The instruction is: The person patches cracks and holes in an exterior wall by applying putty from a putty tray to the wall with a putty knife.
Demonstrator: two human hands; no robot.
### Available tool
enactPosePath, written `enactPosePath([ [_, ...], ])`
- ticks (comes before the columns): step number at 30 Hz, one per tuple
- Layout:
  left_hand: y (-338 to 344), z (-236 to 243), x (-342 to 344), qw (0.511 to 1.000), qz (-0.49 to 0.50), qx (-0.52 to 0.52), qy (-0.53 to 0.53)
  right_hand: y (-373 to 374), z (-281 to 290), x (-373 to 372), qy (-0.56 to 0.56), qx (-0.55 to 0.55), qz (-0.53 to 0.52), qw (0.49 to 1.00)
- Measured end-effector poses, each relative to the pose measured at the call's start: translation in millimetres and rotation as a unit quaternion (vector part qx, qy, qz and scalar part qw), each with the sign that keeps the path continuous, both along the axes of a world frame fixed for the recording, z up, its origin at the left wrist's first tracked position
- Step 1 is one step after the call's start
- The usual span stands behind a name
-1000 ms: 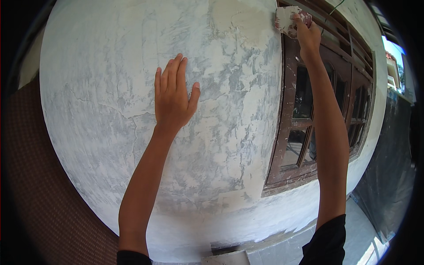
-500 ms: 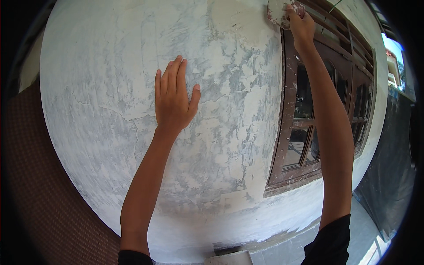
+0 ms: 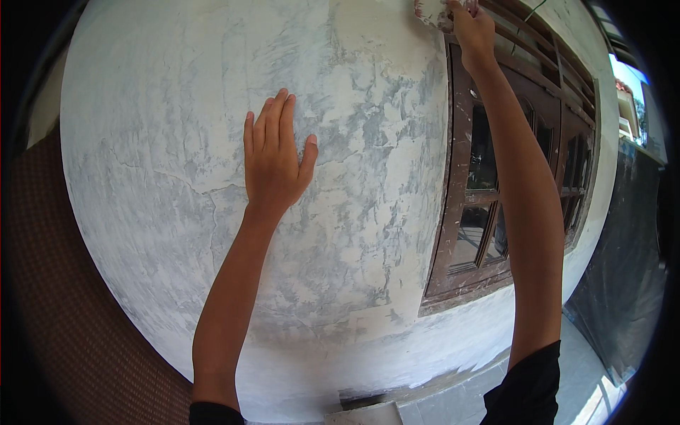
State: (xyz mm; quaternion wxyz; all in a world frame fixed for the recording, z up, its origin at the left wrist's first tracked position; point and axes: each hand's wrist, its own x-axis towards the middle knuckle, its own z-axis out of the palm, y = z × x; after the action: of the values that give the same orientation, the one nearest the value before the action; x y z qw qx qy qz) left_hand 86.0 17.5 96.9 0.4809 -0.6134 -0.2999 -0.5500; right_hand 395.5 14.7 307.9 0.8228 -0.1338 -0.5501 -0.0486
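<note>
My left hand (image 3: pixel 275 152) is laid flat against a patchy white and grey plastered wall (image 3: pixel 177 127), its fingers straight and the thumb out to the side. High on the right, my right hand (image 3: pixel 473 32) grips a flat, putty-smeared scraper (image 3: pixel 432 13) whose pale face has reddish-brown blotches. The scraper is against or very near the wall by the top corner of the window frame; actual contact cannot be made out. Its upper part is cut off by the picture's top edge.
A brown wooden window (image 3: pixel 457 234) with glass panes and spattered paint stands beneath my right forearm, with slats (image 3: pixel 545 53) above it. A thin green wire (image 3: pixel 528 21) hangs there. Brown woven-looking material (image 3: pixel 85 304) is at left, a dark sheet (image 3: pixel 616 262) at right, grey tiles (image 3: pixel 453 404) below.
My right hand and the scraper have shifted slightly up and left, so more of the scraper is out of view. My left hand stays flat on the wall.
</note>
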Motion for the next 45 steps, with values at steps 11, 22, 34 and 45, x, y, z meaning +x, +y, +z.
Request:
enactPosePath([
  [11,-1.2,-1.2,-1.3,1.0,0.007,0.002,-0.003,41.8,-5.8,61.8,0.041,-0.024,-0.164,0.985],
  [22,0.2,-2.6,-6.2,1.0,0.02,-0.005,-0.006,24.9,-40.8,37.6,0.035,-0.113,-0.176,0.977],
  [34,-1.6,-3.3,-5.5,1.0,0.014,-0.008,-0.009,35.7,-32.2,35.7,-0.03,-0.055,-0.199,0.978],
  [45,-0.8,-5.0,-9.9,1.0,0.014,-0.007,-0.009,19.6,-25.1,-49.4,-0.187,-0.015,-0.223,0.957],
])
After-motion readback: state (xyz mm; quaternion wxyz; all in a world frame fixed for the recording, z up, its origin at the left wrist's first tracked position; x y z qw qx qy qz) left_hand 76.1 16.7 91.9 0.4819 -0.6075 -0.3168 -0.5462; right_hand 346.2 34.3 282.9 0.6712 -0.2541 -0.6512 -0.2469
